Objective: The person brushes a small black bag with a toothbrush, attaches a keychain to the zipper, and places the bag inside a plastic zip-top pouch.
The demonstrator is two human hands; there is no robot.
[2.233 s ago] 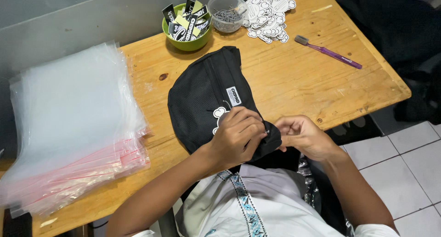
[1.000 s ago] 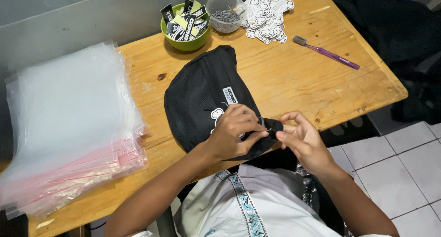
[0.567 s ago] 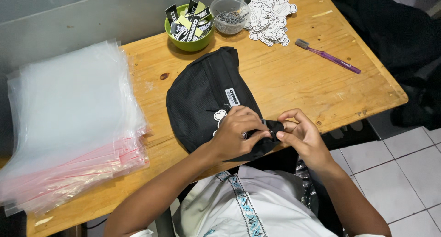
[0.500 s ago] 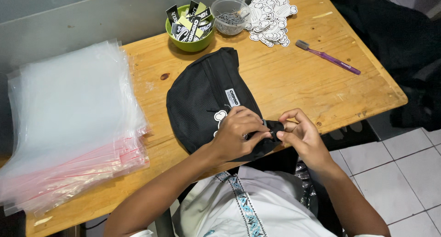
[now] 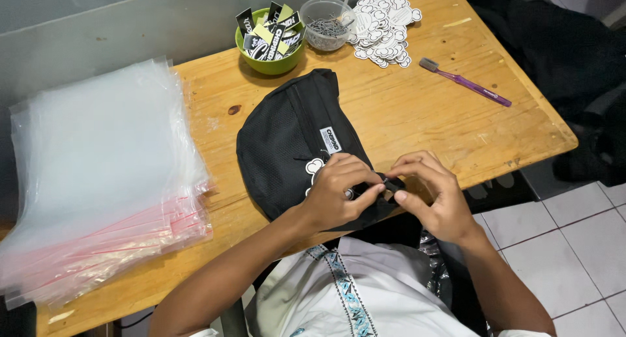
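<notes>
Your left hand [image 5: 336, 193] and right hand [image 5: 433, 197] pinch together on the near end of the black bag [image 5: 293, 141] at frame centre on the table [image 5: 417, 122]; fastening looks unfinished, plastic sleeves [image 5: 98, 174] at left untouched.

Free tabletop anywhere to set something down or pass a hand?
Bare wood right of the black bag, between the purple toothbrush and the table's near right edge. Narrow strip between bag and plastic bag stack. Crowded: far edge with green bowl, clear bowl, stickers.
</notes>
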